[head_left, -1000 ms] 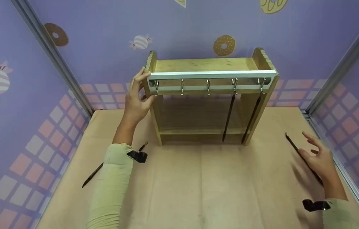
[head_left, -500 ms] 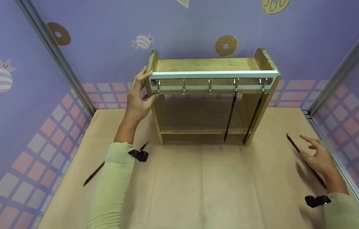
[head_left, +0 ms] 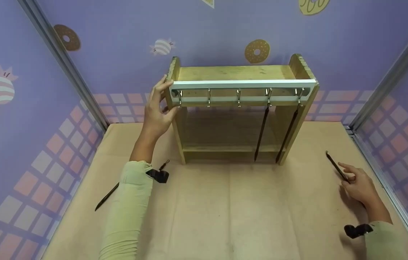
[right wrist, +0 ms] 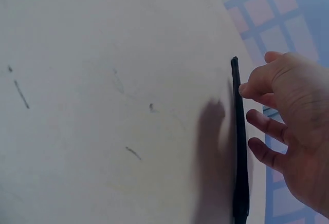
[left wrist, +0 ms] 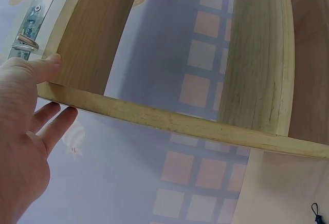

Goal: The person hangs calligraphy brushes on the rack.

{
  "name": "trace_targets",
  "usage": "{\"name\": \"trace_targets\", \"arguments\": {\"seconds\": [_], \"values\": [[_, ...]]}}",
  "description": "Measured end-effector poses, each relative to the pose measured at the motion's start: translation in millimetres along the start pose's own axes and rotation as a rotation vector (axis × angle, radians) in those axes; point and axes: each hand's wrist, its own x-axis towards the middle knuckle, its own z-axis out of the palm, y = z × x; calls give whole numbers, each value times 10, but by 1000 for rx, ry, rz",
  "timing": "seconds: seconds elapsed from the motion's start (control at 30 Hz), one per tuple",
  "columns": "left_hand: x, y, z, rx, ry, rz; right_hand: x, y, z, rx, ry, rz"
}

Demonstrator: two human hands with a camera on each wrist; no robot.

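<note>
My left hand (head_left: 157,115) grips the left side of a wooden shelf (head_left: 233,74), thumb in front and fingers around the outer edge. Across the shelf's front runs a white rail (head_left: 222,84) with several metal hooks. Two dark calligraphy brushes hang from the two rightmost hooks, one brush (head_left: 261,135) left of the other brush (head_left: 286,137). At the right, my right hand (head_left: 361,186) is over another dark brush (head_left: 335,166) lying on the cloth. In the right wrist view, the fingertips are right beside this brush (right wrist: 239,131), not curled round it.
A further brush (head_left: 106,196) lies on the left of the cloth (head_left: 204,209), partly hidden under the left sleeve. Purple patterned walls (head_left: 211,32) enclose the back and sides. A metal rail (head_left: 406,224) runs along the right edge.
My right hand has lowered and drawn slightly toward me, its fingers now overlapping the brush on the right. My left hand stays on the shelf; the head view shifted slightly.
</note>
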Motion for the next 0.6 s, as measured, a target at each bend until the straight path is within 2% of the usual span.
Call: {"name": "trace_targets", "arguments": {"seconds": [0.6], "values": [[6, -1, 2, -15, 10, -4, 29, 54, 93, -59, -33, 71]]}}
